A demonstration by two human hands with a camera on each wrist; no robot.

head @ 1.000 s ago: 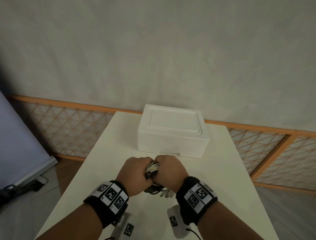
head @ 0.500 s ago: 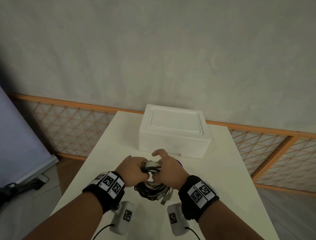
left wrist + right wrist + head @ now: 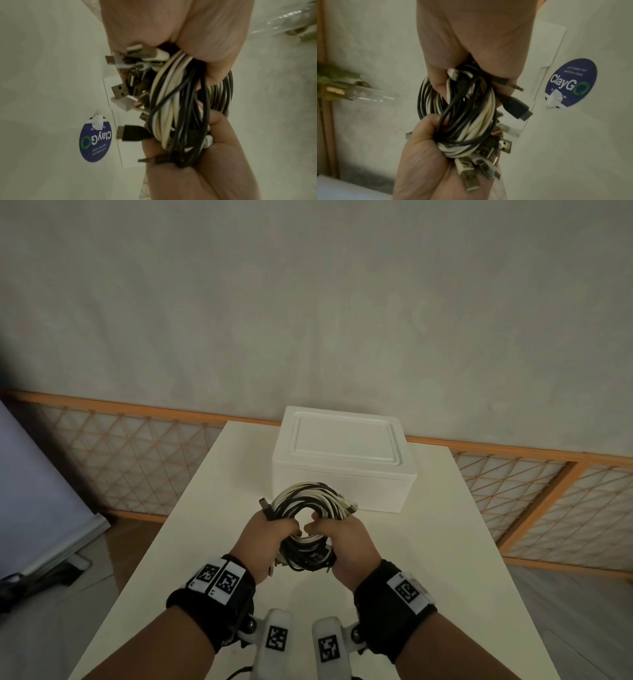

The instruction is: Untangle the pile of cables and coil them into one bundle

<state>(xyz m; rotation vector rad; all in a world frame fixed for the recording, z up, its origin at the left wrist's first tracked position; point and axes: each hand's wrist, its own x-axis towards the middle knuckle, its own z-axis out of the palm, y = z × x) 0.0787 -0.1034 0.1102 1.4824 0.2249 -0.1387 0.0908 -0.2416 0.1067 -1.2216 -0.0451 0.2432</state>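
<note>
A coiled bundle of black and white cables (image 3: 310,501) stands upright as a ring above the white table (image 3: 445,542), just in front of the foam box. My left hand (image 3: 270,539) grips the ring's lower left and my right hand (image 3: 339,542) grips its lower right, thumbs nearly meeting in the middle. In the left wrist view, my left hand (image 3: 188,40) wraps the bundle (image 3: 171,108) where several USB plugs (image 3: 120,92) stick out. From the right wrist, my right hand (image 3: 471,47) closes on the bundle (image 3: 467,121) beside a black plug (image 3: 517,108).
A closed white foam box (image 3: 342,460) sits at the table's far end, with a round blue sticker (image 3: 571,82) on its front. An orange-framed lattice fence (image 3: 120,457) runs along the wall behind. The table drops off left and right.
Both hands have lifted the bundle from low over the table and tipped it up, so the ring now faces me. Their grip has shifted from its top to its lower sides.
</note>
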